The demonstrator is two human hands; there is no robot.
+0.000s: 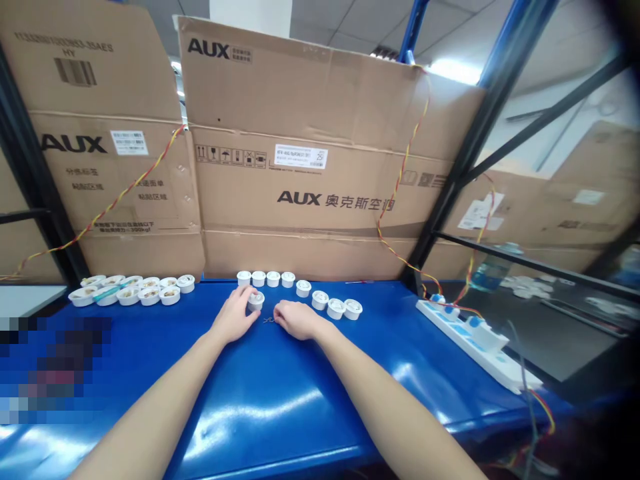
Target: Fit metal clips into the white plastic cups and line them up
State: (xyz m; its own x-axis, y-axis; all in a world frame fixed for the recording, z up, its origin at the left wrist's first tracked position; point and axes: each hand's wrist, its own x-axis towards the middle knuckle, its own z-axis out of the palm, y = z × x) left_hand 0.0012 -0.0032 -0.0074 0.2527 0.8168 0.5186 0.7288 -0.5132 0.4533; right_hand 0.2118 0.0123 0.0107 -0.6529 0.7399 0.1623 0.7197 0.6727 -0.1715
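My left hand (pixel 237 315) is closed around a small round white cup (pixel 256 302) that sits on the blue table, with its thumb on the near side and fingers on the far side. Just right of it, my right hand (pixel 297 320) has its fingers curled together in a pinch. What those fingertips hold, if anything, is hidden. A few thin dark bits (pixel 270 320), perhaps short wires, lie between the two hands. Behind the hands stands a row of similar white cups (pixel 273 279). More white cups (pixel 336 308) curve down to the right, beyond my right hand.
Two rows of white cups with bits inside (pixel 149 295) stand at the left, a teal tool (pixel 107 292) across them. A white power strip (pixel 470 343) with cables runs along the right. Cardboard boxes (pixel 310 220) wall off the back, between dark metal posts (pixel 445 173).
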